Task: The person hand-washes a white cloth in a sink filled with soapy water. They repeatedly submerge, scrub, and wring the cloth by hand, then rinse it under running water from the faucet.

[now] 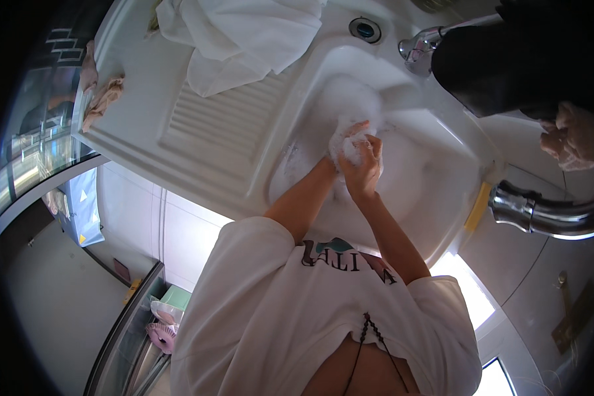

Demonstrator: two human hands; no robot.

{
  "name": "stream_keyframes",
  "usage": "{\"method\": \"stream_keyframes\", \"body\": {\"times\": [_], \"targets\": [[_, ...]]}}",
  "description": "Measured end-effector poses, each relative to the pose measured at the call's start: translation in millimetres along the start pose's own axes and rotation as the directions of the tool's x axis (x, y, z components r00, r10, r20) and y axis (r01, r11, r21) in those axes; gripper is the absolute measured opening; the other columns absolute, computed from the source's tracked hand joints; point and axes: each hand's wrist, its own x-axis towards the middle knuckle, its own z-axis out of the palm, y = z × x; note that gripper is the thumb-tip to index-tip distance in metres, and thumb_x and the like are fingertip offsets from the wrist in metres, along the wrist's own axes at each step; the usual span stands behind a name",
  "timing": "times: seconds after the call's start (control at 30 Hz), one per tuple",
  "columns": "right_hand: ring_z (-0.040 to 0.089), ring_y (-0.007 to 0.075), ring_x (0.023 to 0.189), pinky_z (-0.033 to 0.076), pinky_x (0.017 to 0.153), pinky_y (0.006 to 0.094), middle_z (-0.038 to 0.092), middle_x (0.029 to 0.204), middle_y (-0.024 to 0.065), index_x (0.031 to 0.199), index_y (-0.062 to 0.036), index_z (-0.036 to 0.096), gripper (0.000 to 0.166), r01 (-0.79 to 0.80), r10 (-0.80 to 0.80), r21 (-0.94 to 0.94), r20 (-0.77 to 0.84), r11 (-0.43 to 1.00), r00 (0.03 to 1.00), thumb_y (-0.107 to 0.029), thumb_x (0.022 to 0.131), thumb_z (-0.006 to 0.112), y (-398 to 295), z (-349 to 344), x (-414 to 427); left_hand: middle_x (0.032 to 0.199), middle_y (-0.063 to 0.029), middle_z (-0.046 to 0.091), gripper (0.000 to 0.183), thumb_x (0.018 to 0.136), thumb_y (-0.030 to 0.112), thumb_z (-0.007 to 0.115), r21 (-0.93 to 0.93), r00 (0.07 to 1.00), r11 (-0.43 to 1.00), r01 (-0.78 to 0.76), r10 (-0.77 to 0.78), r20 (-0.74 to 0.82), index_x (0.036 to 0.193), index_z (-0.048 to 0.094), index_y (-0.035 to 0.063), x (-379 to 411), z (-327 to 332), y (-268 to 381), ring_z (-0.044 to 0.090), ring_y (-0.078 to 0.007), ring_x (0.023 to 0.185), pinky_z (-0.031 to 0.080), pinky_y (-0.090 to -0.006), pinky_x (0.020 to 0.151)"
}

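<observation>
Both hands are together over a white washbasin (425,198) that holds soapy water and a mound of foam (349,96). My right hand (364,166) is curled around a white, suds-covered bundle (352,151), which looks like wet cloth. Against its left side lies my left hand (354,129), largely covered by foam, with only some reddish fingers showing. Its grip is hidden. A large white cloth (247,37) lies crumpled on the basin's ribbed side board (222,119), up and to the left of the hands.
A chrome tap (418,52) stands at the basin's back right, beside a dark object (480,64). A round drain fitting (365,30) sits in the back rim. Crumpled beige fabric (104,101) lies at the far left edge. A chrome pipe fitting (544,213) and yellow strip (476,207) are at right.
</observation>
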Motion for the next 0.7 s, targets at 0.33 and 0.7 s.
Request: {"method": "stream_keyframes", "body": {"times": [0.33, 0.7], "targets": [[0.056, 0.0364, 0.081, 0.043, 0.071, 0.0411, 0.057, 0.09, 0.0203, 0.096, 0.0024, 0.052, 0.036, -0.38, 0.384, 0.112, -0.016, 0.918, 0.923, -0.022, 0.073, 0.066, 126, 4, 32, 0.124, -0.0116, 0.047, 0.047, 0.087, 0.031, 0.047, 0.82, 0.979, 0.551, 0.153, 0.029, -0.202, 0.123, 0.041, 0.0031, -34, 46, 9, 0.044, -0.0229, 0.113, 0.039, -0.0345, 0.094], [0.054, 0.0367, 0.096, 0.041, 0.086, 0.0397, 0.059, 0.098, 0.0229, 0.101, 0.0029, 0.058, 0.04, -0.292, 0.367, -0.241, 0.382, 0.926, 0.848, -0.019, 0.068, 0.062, 175, 37, 7, 0.124, -0.0232, 0.044, 0.046, 0.079, 0.028, 0.055, 0.473, 0.933, -0.874, 0.111, 0.255, 0.253, 0.116, 0.05, 0.0009, 8, -47, 31, 0.038, -0.0335, 0.119, 0.032, -0.0414, 0.098]]}}
